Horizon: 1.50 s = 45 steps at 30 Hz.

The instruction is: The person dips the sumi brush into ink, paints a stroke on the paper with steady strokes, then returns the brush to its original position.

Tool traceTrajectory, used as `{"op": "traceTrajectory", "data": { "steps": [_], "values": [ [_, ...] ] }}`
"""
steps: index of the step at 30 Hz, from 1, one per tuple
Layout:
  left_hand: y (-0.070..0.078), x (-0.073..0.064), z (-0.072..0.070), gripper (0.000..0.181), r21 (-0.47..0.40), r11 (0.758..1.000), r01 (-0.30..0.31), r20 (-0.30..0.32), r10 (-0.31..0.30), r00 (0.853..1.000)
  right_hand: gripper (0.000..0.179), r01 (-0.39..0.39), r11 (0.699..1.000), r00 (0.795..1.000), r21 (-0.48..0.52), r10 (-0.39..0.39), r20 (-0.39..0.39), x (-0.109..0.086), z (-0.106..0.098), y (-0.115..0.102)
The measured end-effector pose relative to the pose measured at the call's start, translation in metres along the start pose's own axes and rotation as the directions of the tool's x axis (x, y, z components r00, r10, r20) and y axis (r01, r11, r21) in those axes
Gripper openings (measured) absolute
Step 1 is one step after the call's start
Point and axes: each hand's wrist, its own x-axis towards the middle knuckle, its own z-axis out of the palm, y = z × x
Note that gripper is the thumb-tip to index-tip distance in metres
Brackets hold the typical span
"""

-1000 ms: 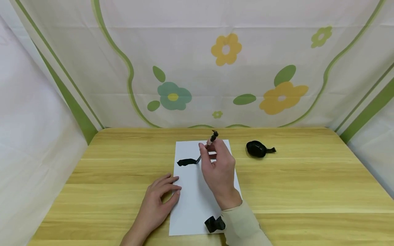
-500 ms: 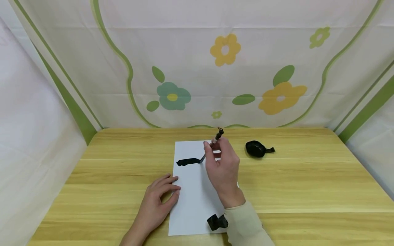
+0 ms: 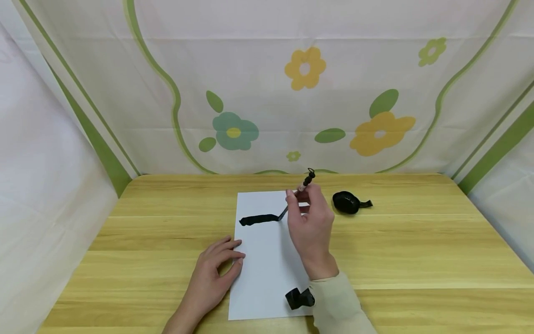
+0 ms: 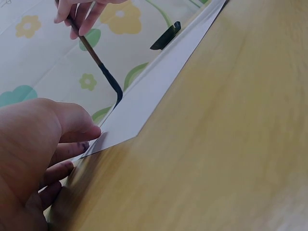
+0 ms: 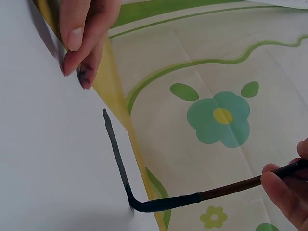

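Note:
My right hand (image 3: pixel 310 227) pinches a calligraphy brush (image 5: pixel 231 186) by its brown handle, with the loop-ended top pointing up and away. The dark bristles (image 5: pixel 149 207) are bent against a white sheet of paper (image 3: pixel 263 269), at the right end of a black horizontal ink stroke (image 3: pixel 256 220). My left hand (image 3: pixel 214 273) lies at the sheet's left edge; its fingers are spread and relaxed, with some fingertips on the paper. In the left wrist view there is a dark smudge on one of its fingertips.
A small black dish (image 3: pixel 346 202) with a short handle stands on the wooden table (image 3: pixel 417 250), right of the sheet. A black blocky object (image 3: pixel 298 299) shows beside the right sleeve (image 3: pixel 340 301). Behind the table hangs a flower-patterned cloth (image 3: pixel 267 93).
My right hand and the brush have moved steadily to the right, and the black stroke has grown longer. The black blocky object has shifted along with the sleeve. My left hand stays in place.

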Motion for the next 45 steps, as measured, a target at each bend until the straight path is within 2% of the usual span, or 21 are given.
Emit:
{"op": "traceTrajectory", "data": {
  "steps": [26,45],
  "values": [
    [-0.0044,0.0011,0.0074,0.026,-0.019,1.0,-0.002,-0.003,0.002,1.0,0.013,-0.042,0.998,0.999,-0.044,0.042,-0.02,0.0015,-0.0091,0.0061],
    [-0.0049,0.0035,0.0057,0.027,-0.004,1.0,0.001,-0.001,-0.001,1.0,0.012,-0.042,0.998,0.999,-0.046,0.041,-0.022,0.0031,-0.0089,0.0082]
  ]
}}
